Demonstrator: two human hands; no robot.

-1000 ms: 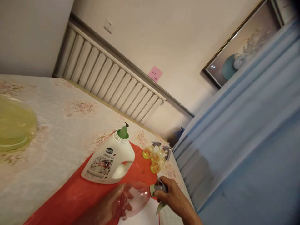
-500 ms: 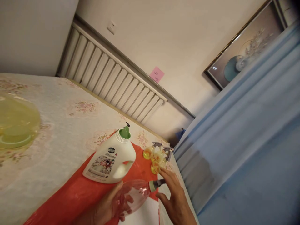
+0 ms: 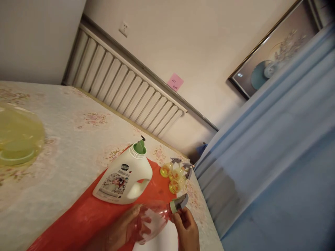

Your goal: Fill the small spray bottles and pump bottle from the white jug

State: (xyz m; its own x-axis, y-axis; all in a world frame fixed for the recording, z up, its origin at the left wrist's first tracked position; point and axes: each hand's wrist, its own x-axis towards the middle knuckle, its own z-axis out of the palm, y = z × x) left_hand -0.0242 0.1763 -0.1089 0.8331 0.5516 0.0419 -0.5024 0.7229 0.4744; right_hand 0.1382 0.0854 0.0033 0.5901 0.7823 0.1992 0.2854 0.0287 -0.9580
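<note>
My left hand [image 3: 125, 226] is wrapped round the body of a clear, empty-looking spray bottle [image 3: 158, 219], tilted nearly on its side. At its neck, my right hand [image 3: 187, 228] has its fingers closed on the dark grey and pale green spray head [image 3: 179, 203]. The head sits at the bottle's mouth; whether it is screwed tight I cannot tell. Just beyond my left hand stands a white detergent jug [image 3: 115, 183] with a green open mouth. Past my right hand are several small spray bottles [image 3: 176, 174] holding yellow liquid.
A red sheet [image 3: 78, 216] lies under the jug, with a white sheet [image 3: 163, 240] beneath the held bottle. On the flowered tablecloth [image 3: 70, 139] at left sits a translucent yellow container [image 3: 23, 132]. A radiator [image 3: 125, 83] runs behind the table, and a blue curtain [image 3: 261, 167] hangs at right.
My right hand has moved from open beside the spray head to closed round it from below. The spray head has turned, its grey top now pointing up and right.
</note>
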